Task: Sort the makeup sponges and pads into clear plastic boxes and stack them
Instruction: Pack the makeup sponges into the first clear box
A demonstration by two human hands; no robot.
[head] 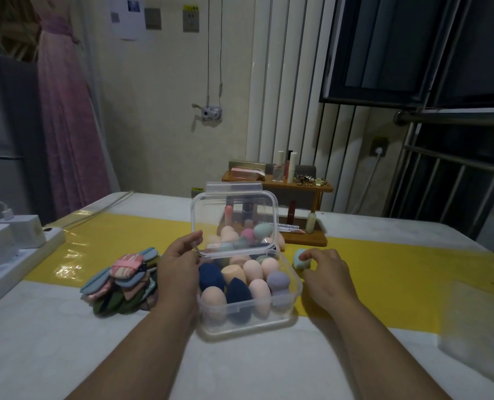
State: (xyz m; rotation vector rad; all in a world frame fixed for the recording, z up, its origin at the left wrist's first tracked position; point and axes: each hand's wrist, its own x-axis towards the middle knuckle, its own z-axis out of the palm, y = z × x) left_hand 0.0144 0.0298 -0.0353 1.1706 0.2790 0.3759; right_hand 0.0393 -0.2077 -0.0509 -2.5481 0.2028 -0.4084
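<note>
Teal makeup sponge sits just right of the open clear plastic box, pinched by the nearer right hand, while the left hand grips the raised lid.

On the table, the left hand holds the raised lid of a clear box packed with sponges, the right hand curls its fingers round a teal sponge just right of the box, and pads lie heaped on its left.
</note>
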